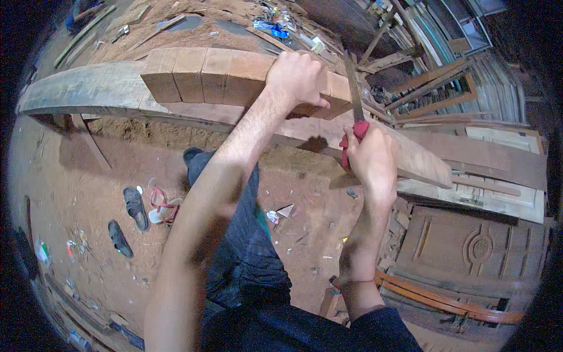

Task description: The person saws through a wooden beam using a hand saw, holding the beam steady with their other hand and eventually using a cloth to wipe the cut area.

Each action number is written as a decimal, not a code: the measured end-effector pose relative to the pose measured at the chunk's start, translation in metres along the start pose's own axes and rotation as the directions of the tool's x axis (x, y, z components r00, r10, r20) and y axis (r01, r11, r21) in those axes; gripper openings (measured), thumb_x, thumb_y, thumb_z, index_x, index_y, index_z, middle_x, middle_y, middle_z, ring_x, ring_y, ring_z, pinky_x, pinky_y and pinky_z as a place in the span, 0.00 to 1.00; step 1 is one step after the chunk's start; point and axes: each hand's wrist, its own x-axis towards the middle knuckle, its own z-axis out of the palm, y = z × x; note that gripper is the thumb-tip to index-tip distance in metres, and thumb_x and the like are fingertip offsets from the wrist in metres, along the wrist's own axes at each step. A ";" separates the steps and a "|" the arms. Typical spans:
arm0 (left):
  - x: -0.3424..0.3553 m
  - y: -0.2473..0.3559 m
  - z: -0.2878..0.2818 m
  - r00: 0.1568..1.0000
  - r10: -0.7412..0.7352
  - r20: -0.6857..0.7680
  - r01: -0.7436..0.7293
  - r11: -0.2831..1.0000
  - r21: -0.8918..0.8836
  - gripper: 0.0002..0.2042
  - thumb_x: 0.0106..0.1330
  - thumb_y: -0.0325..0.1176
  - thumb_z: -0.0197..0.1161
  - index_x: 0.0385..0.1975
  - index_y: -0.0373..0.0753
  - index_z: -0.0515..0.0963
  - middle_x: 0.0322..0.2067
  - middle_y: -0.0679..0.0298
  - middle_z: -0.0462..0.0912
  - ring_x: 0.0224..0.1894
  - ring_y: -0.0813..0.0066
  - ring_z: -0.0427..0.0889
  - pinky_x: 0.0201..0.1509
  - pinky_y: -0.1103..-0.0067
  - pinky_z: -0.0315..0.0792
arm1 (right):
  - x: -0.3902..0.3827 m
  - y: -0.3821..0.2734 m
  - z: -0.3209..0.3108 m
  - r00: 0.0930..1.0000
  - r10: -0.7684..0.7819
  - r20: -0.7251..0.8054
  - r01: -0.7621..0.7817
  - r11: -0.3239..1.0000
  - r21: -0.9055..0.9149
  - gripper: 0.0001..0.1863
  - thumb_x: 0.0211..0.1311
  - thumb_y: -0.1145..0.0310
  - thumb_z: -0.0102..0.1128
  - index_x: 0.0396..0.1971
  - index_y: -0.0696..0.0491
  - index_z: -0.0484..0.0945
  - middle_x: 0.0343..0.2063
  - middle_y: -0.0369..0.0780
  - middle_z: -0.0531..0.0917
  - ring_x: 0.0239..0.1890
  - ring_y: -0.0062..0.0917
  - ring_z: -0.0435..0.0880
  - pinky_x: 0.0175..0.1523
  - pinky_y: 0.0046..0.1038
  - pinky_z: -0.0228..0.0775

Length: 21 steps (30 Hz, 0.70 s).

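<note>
A thick light-brown timber lies along the workbench, with several lines running across it that look like cuts or joints; I cannot tell which. My left hand is wrapped over its top toward the right end, thumb on the near side and fingertips hidden beyond the far edge. In my right hand is a handsaw, gripped by its red handle, which looks wrapped in cloth. The saw blade points up and away, right beside the timber's right end. Whether its teeth touch the wood, I cannot tell.
The long plank bench stretches left and right, sawdust heaped beyond it. Carved door panels lie at right, below stacked boards. Sandals and scraps lie on the dirt floor at left. A blue plastic bag lies at the back.
</note>
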 end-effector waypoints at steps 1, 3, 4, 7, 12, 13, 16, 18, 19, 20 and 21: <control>0.001 -0.001 0.001 1.000 -0.004 0.022 0.004 1.000 -0.010 0.38 0.39 0.70 0.75 0.34 0.37 0.86 0.35 0.56 0.88 0.42 0.60 0.89 0.49 0.67 0.80 | 0.005 0.000 0.004 1.000 -0.007 -0.013 0.006 1.000 -0.018 0.17 0.64 0.58 0.61 0.35 0.60 0.84 0.33 0.55 0.86 0.40 0.51 0.87 0.47 0.47 0.79; 0.006 -0.005 0.000 0.998 -0.009 0.063 0.011 0.999 -0.031 0.38 0.39 0.70 0.75 0.36 0.37 0.86 0.36 0.56 0.88 0.43 0.59 0.88 0.50 0.67 0.80 | 0.012 -0.001 0.008 1.000 -0.020 -0.023 0.019 0.999 -0.035 0.17 0.64 0.57 0.61 0.36 0.58 0.84 0.34 0.54 0.87 0.40 0.52 0.87 0.47 0.47 0.79; 0.006 -0.006 0.000 0.997 -0.006 0.071 0.009 0.999 -0.038 0.38 0.39 0.70 0.76 0.35 0.37 0.85 0.34 0.55 0.88 0.41 0.57 0.88 0.49 0.65 0.80 | 0.013 -0.001 0.007 1.000 -0.022 -0.021 0.022 0.999 -0.034 0.17 0.65 0.57 0.61 0.35 0.58 0.85 0.33 0.53 0.87 0.39 0.51 0.87 0.47 0.46 0.79; 0.004 -0.009 -0.002 0.998 0.000 0.059 0.002 0.999 -0.044 0.37 0.37 0.69 0.76 0.34 0.37 0.85 0.30 0.52 0.87 0.37 0.53 0.88 0.46 0.62 0.82 | -0.004 -0.012 -0.016 0.993 0.032 0.113 -0.038 0.998 0.048 0.15 0.68 0.58 0.59 0.33 0.55 0.85 0.29 0.50 0.87 0.37 0.47 0.88 0.45 0.44 0.79; 0.006 -0.006 0.001 1.000 0.027 -0.004 -0.027 0.998 -0.059 0.37 0.38 0.69 0.76 0.33 0.37 0.85 0.31 0.52 0.88 0.38 0.53 0.89 0.44 0.64 0.82 | 0.009 -0.008 -0.011 0.998 -0.049 0.043 0.050 0.998 -0.023 0.13 0.69 0.59 0.57 0.34 0.52 0.85 0.25 0.47 0.87 0.36 0.44 0.88 0.45 0.44 0.78; 0.007 -0.008 0.001 1.000 0.027 0.004 -0.026 0.997 -0.066 0.37 0.38 0.68 0.76 0.34 0.37 0.85 0.31 0.52 0.88 0.38 0.53 0.89 0.44 0.63 0.82 | 0.011 -0.011 -0.010 0.997 -0.075 0.031 0.076 0.997 -0.017 0.13 0.69 0.59 0.57 0.34 0.51 0.85 0.24 0.46 0.87 0.35 0.44 0.88 0.45 0.43 0.78; 0.003 -0.005 -0.002 0.998 0.002 0.061 0.000 0.999 -0.032 0.37 0.39 0.69 0.75 0.34 0.37 0.85 0.31 0.52 0.88 0.38 0.54 0.89 0.45 0.63 0.82 | -0.006 -0.004 -0.013 0.999 -0.025 0.033 0.025 1.000 -0.006 0.14 0.68 0.60 0.58 0.34 0.54 0.85 0.25 0.49 0.86 0.35 0.46 0.88 0.44 0.44 0.78; 0.002 -0.004 -0.004 0.998 0.000 0.061 0.002 0.999 -0.040 0.37 0.39 0.69 0.75 0.34 0.38 0.85 0.31 0.52 0.88 0.38 0.54 0.89 0.45 0.64 0.82 | -0.005 -0.014 -0.019 0.995 0.007 0.096 -0.008 1.000 0.009 0.15 0.67 0.59 0.59 0.32 0.57 0.85 0.26 0.51 0.86 0.35 0.48 0.88 0.45 0.44 0.79; 0.003 -0.001 -0.004 0.998 0.005 0.060 -0.002 0.999 -0.048 0.37 0.39 0.69 0.75 0.33 0.38 0.85 0.31 0.52 0.88 0.38 0.55 0.89 0.45 0.64 0.82 | 0.002 -0.013 -0.015 0.998 -0.004 0.055 0.005 1.000 -0.016 0.15 0.67 0.59 0.59 0.32 0.57 0.85 0.26 0.52 0.86 0.36 0.48 0.88 0.45 0.45 0.79; 0.004 0.000 -0.001 0.999 0.010 0.030 -0.009 0.999 -0.048 0.36 0.39 0.69 0.75 0.33 0.38 0.85 0.31 0.52 0.88 0.37 0.55 0.89 0.44 0.64 0.82 | 0.009 -0.008 -0.006 1.000 -0.016 0.015 0.017 0.999 -0.041 0.16 0.67 0.59 0.59 0.31 0.57 0.86 0.26 0.52 0.86 0.36 0.48 0.88 0.46 0.45 0.79; 0.005 -0.004 0.002 1.000 0.009 -0.001 -0.009 0.999 -0.043 0.36 0.39 0.69 0.75 0.32 0.38 0.85 0.31 0.52 0.88 0.37 0.55 0.89 0.44 0.64 0.82 | 0.012 -0.012 -0.004 0.999 -0.037 -0.022 0.035 0.997 -0.066 0.16 0.67 0.59 0.59 0.31 0.57 0.86 0.27 0.52 0.86 0.37 0.48 0.88 0.46 0.45 0.79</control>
